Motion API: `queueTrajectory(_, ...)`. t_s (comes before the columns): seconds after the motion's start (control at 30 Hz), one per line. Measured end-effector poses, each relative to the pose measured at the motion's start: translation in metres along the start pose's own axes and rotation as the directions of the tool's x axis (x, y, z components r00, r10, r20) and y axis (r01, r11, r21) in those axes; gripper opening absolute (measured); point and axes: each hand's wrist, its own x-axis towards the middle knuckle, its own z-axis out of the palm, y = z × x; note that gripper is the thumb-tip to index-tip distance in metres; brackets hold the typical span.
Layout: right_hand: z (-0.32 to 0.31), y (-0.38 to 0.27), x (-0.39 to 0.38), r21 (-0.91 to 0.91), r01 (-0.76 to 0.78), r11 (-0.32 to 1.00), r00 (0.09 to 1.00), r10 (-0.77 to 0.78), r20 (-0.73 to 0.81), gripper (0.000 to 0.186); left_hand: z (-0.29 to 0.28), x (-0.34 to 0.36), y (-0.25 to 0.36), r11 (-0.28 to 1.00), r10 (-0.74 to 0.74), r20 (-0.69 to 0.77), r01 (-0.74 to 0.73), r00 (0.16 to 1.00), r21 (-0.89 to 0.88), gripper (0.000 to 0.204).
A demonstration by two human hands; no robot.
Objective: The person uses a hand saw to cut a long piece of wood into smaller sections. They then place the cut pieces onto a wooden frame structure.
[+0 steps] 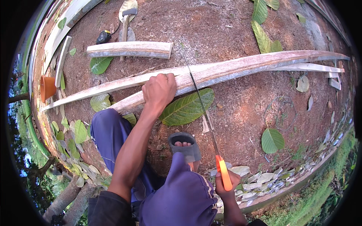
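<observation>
A long pale wooden plank [241, 71] lies across the ground, crossing a thinner wooden strip [94, 89] beneath or beside it. My left hand [160, 89] is closed over the plank, left of the saw, pressing on its upper edge. In my right hand [227, 183] is the orange handle of a handsaw [208, 121]. The narrow dark blade runs up and away from me and crosses the plank just right of my left hand. Whether the teeth have cut into the wood cannot be made out. My left knee is by the plank's near left end.
Beyond the plank lie a short cut board [130, 49], a hammer-like tool [129, 15] with its handle under that board, and a black tape measure [103, 37]. An orange pot [48, 88] stands at the left. Large leaves [188, 107] and wood offcuts [334, 81] are scattered on the soil.
</observation>
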Motion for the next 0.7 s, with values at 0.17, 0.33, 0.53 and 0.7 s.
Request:
queueTrajectory(0.17,0.070,-0.007,0.138,0.152,0.027,0.988,0.994,-0.009,-0.113,0.013,0.003,0.004,0.003,0.999,0.049,-0.024,-0.049,0.999,-0.004,0.053)
queueTrajectory(0.33,0.057,-0.001,0.114,0.147,0.053,0.988,0.995,-0.039,-0.090,0.013,-0.005,0.002,0.004,1.000,0.030,0.044,-0.030,0.999,-0.001,0.053)
queueTrajectory(0.53,0.007,0.018,0.003,0.025,-0.071,0.997,0.997,0.071,-0.003,0.008,-0.004,-0.006,0.004,1.000,-0.002,0.021,0.002,1.000,-0.023,0.052)
queueTrajectory(0.7,0.069,-0.010,0.139,0.194,0.060,0.979,0.993,-0.038,-0.115,0.015,-0.011,-0.001,0.016,0.999,0.005,0.035,-0.004,0.999,-0.050,0.054)
